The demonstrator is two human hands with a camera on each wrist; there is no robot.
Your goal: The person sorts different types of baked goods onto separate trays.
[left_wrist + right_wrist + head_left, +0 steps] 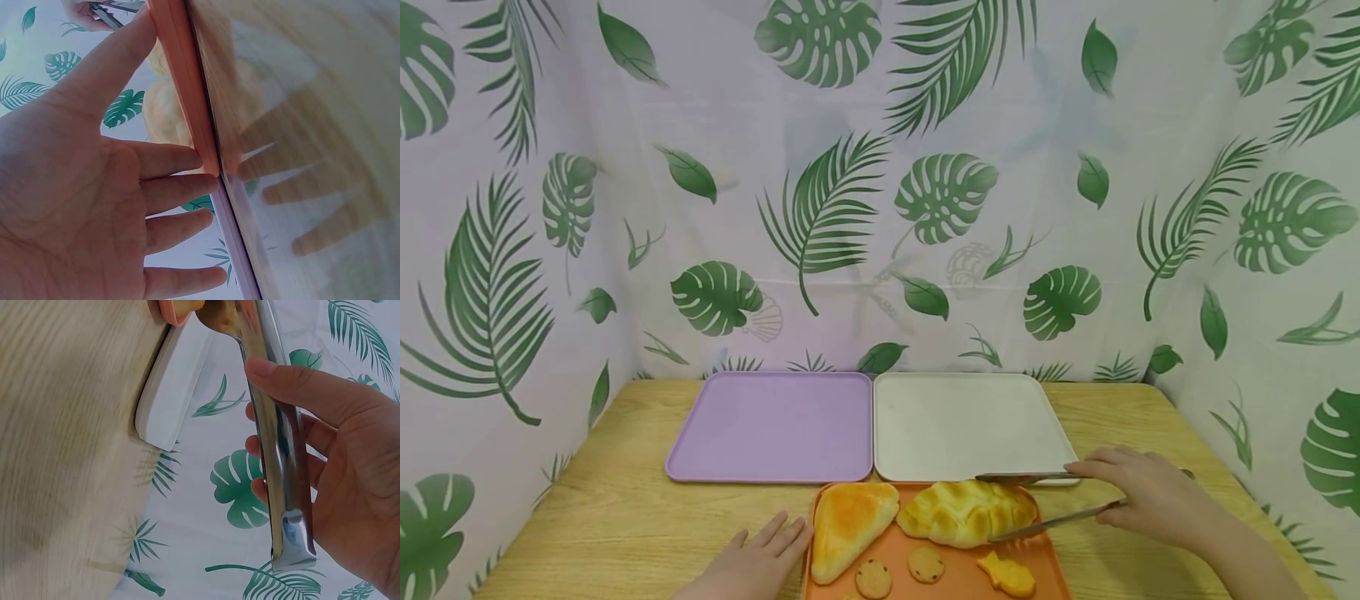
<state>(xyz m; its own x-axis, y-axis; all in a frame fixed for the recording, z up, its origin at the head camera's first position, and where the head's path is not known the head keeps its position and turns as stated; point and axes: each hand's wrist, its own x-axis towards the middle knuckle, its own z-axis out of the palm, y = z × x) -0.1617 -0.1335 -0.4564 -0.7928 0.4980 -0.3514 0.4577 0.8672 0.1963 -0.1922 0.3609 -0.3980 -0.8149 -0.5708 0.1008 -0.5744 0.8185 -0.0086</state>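
Note:
My right hand [1157,496] grips metal tongs [1071,518], also plain in the right wrist view as a shiny pair of tongs [284,462] between thumb and fingers. The tong arms are spread, one at the back and one at the front of a braided golden bread [962,512]. Whether both tips touch it I cannot tell. The bread lies on an orange tray [1051,558]. My left hand [752,560] lies at the tray's left side; in the left wrist view its straight fingers touch the orange rim [187,87].
Also on the orange tray are a triangular bread [850,529], two round cookies [926,564] and a yellow fish-shaped piece [1009,575]. Behind it, a purple tray [775,425] and a white tray [962,425] stand side by side on the wooden table [602,508]. Leaf-patterned cloth [850,333] surrounds the table.

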